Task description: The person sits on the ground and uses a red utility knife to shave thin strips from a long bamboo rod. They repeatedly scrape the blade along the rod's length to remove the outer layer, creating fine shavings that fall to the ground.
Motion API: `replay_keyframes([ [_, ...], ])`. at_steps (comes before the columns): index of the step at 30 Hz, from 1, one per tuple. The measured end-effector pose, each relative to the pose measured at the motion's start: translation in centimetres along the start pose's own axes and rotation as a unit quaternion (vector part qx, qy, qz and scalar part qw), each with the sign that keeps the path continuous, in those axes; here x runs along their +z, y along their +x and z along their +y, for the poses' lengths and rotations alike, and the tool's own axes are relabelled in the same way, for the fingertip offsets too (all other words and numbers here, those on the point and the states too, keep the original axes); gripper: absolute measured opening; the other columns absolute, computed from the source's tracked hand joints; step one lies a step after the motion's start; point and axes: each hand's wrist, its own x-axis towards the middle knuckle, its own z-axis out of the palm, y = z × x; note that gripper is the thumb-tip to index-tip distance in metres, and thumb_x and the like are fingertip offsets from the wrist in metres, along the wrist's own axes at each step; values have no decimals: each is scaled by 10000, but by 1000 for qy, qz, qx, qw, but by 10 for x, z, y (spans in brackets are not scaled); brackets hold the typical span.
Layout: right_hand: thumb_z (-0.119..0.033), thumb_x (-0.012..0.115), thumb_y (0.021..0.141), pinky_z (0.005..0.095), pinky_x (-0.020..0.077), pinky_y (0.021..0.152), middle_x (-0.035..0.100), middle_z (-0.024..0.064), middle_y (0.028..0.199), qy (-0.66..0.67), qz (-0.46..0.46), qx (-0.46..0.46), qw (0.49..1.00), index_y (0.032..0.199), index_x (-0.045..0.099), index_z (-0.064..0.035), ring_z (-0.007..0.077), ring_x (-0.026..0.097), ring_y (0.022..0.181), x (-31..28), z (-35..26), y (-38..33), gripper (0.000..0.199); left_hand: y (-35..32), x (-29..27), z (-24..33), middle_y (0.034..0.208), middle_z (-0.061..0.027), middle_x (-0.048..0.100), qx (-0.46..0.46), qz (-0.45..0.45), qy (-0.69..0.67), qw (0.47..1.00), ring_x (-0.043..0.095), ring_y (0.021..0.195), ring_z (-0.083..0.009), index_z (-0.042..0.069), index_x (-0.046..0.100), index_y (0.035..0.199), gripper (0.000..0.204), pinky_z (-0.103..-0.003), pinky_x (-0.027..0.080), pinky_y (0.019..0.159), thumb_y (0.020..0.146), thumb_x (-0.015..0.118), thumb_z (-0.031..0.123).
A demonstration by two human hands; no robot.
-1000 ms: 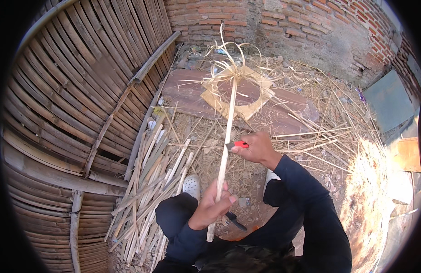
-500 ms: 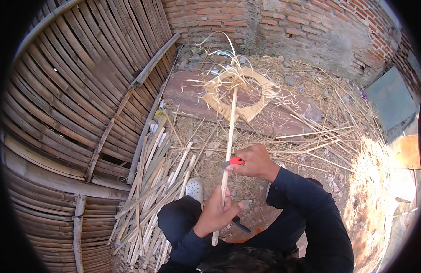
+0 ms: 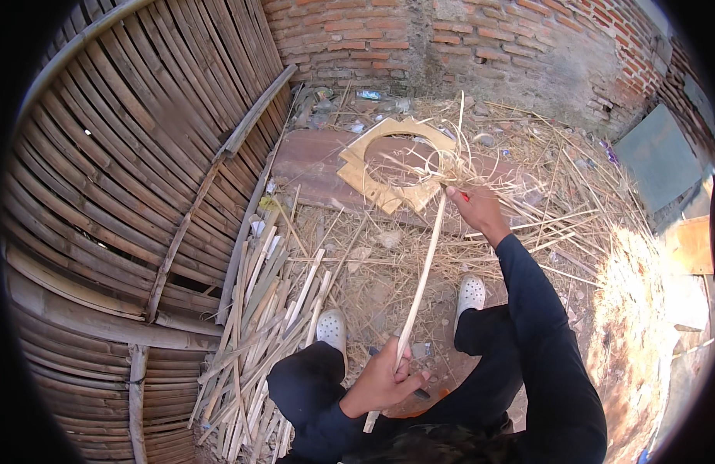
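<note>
A long pale bamboo strip point(image 3: 425, 271) slants up and away from my lap, its far end fraying into thin curls point(image 3: 456, 164). My left hand point(image 3: 384, 379) is closed around its near part. Farther along, my right hand point(image 3: 479, 210) grips a red-handled knife point(image 3: 465, 196) beside the strip, close to the curls. Most of the knife is covered by my fingers, and its blade is hard to see. Just left of the curls lies a flat yellowish wooden piece point(image 3: 357, 166) with a large round hole.
Many split bamboo strips point(image 3: 253, 325) lie piled by my left foot. Beneath the holed piece is a reddish-brown board point(image 3: 303, 166) among scattered straw-like shavings. A slatted bamboo wall point(image 3: 141, 155) borders the left, a brick wall point(image 3: 512, 46) the back. My pale clogs point(image 3: 471, 292) rest on the ground.
My right hand has moved with the knife away from me along the strip, from near my left hand to the frayed end. The strip's far end has swung right.
</note>
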Motion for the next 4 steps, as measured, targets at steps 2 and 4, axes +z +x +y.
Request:
replay_keyframes([
  [2, -744, 448, 844, 472, 454, 559, 579, 169, 563, 6, -56, -67, 996, 634, 671, -54, 346, 604, 569, 9, -32, -20, 754, 3, -6, -7, 606, 70, 327, -3, 37, 6, 999, 316, 536, -25, 73, 396, 994, 347, -212, 284, 508, 831, 698, 22],
  [4, -754, 465, 827, 445, 497, 614, 609, 171, 596, -10, -105, -124, 987, 658, 702, -85, 338, 656, 638, 11, -59, -36, 730, 4, -12, -9, 585, 54, 336, -17, 80, 5, 997, 320, 509, -40, 61, 399, 1013, 361, -219, 288, 493, 831, 711, 60],
])
